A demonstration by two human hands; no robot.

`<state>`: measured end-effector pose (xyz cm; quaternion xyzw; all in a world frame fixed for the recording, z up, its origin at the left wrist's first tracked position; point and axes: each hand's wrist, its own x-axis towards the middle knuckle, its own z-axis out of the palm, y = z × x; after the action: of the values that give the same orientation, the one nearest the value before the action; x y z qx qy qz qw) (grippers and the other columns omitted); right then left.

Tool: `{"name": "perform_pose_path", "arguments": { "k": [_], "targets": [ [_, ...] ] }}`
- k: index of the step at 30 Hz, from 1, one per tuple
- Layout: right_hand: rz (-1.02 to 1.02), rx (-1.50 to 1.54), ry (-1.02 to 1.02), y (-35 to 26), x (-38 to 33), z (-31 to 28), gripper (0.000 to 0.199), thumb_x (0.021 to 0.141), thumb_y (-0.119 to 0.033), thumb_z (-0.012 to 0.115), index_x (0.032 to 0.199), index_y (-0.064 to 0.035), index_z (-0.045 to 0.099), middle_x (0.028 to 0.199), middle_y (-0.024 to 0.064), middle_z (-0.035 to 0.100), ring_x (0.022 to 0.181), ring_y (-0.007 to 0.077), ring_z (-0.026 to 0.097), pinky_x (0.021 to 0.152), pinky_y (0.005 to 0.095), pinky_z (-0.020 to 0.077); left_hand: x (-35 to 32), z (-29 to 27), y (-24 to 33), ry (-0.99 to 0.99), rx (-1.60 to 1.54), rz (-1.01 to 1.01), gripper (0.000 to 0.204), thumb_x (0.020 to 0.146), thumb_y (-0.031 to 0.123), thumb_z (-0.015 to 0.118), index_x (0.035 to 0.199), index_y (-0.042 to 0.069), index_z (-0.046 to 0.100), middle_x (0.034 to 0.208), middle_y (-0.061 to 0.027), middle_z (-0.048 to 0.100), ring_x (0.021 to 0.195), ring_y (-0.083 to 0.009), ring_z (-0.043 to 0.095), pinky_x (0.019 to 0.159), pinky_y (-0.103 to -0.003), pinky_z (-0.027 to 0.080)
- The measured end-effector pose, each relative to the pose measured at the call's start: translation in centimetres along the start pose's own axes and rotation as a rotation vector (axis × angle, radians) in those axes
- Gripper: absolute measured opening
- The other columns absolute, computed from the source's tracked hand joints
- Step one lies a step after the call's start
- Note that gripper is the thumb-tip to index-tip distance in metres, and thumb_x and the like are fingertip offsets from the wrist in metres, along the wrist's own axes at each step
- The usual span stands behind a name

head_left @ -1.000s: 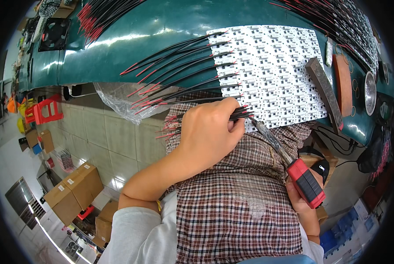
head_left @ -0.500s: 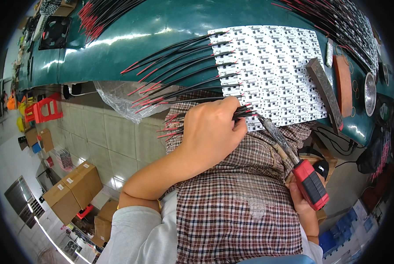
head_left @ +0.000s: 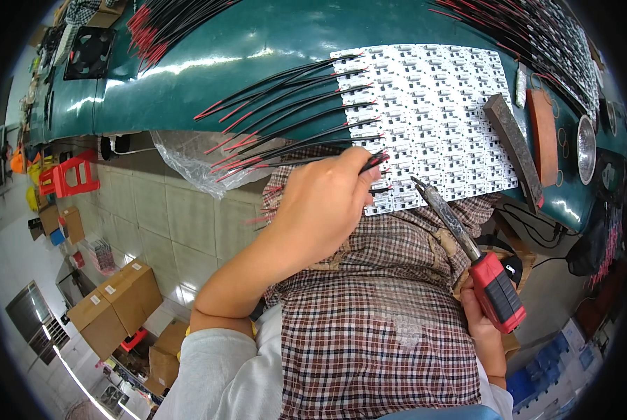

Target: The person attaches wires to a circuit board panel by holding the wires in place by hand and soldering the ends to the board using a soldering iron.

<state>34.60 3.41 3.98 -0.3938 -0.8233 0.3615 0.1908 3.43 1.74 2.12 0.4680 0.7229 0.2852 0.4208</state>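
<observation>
Bench is a glossy green top [head_left: 180, 87], with a white circuit-board sheet [head_left: 432, 119] at the near edge. Right of it, a reddish block [head_left: 543, 140] and a metal dish [head_left: 587, 149]. Over left, a black fan [head_left: 88, 54] plus some red-tipped black wires [head_left: 158, 31].

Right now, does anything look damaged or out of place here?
The checked apron has a pale patch breaking its pattern, wear or residue unclear. The dark bar lies aslant across the right edge of the white circuit board, which looks askew.
</observation>
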Motion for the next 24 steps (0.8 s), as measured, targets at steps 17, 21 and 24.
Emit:
{"name": "perform_pose_path", "arguments": {
  "k": [17,21,24],
  "targets": [
    [-0.026,0.069,-0.102,0.2,-0.8,-0.3,0.028,0.063,-0.002,0.075,0.09,0.0013,0.067,0.082,0.0155,0.066,0.065,0.0332,0.066,0.062,0.0363,0.0545,-2.1,3.3,-1.3,0.223,0.192,0.31,0.018,0.079,0.01,0.078,0.084,0.006,0.062,0.07,-0.0069,0.069,0.056,-0.0228,0.064,0.051,-0.034,0.046],
    [-0.128,-0.003,-0.09,0.2,-0.3,0.1,0.026,0.063,0.0,0.075,0.087,0.0006,0.067,0.08,0.0141,0.064,0.064,0.0322,0.066,0.059,0.0363,0.0536,-2.0,3.5,-1.4,0.237,0.193,0.301,0.019,0.078,0.011,0.079,0.081,0.006,0.061,0.07,-0.0067,0.069,0.055,-0.0232,0.064,0.051,-0.035,0.046],
    [-0.108,0.016,-0.079,0.2,-0.2,0.3,0.024,0.062,0.0,0.075,0.085,0.0002,0.066,0.078,0.0134,0.063,0.062,0.0311,0.065,0.056,0.036,0.0525,-2.1,3.5,-1.4,0.236,0.214,0.293,0.019,0.078,0.01,0.079,0.081,0.006,0.06,0.07,-0.0068,0.068,0.055,-0.0237,0.064,0.051,-0.035,0.046]
  ]
}}
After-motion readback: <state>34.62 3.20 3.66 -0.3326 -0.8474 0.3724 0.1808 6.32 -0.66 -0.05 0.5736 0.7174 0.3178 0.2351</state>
